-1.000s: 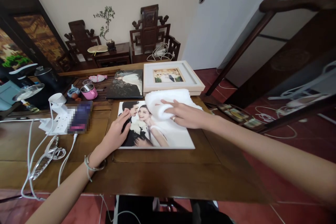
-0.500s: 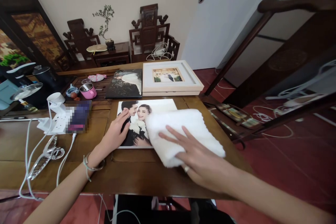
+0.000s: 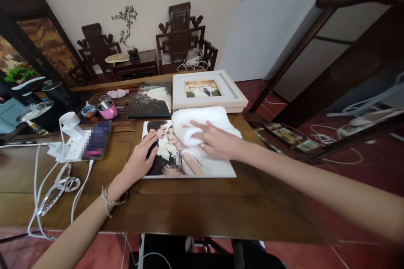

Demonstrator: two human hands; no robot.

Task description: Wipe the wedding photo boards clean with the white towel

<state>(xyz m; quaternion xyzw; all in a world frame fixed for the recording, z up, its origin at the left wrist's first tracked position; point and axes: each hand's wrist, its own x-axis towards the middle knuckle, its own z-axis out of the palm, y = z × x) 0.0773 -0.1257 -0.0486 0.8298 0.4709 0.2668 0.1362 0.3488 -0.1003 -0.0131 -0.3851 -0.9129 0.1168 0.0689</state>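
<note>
A large photo print (image 3: 208,167) of a couple lies flat on the brown wooden table (image 3: 195,210). My left hand (image 3: 140,159) rests on its left edge with fingers spread, pressing it down. My right hand (image 3: 216,141) lies on a folded white towel (image 3: 205,119) at the far side of the print, fingers pressing into the cloth. The towel covers the print's upper right part.
Behind the print lie a dark photo panel (image 3: 153,100) and a white framed picture (image 3: 206,90). At left sit a white power strip (image 3: 71,145) with cables, a pink pot (image 3: 106,109) and metal tongs (image 3: 55,189). Carved wooden chairs (image 3: 183,38) stand at the wall.
My right hand slid the towel from the far side of the print toward me to its near right corner, then back to the far side. My left hand stayed put.
</note>
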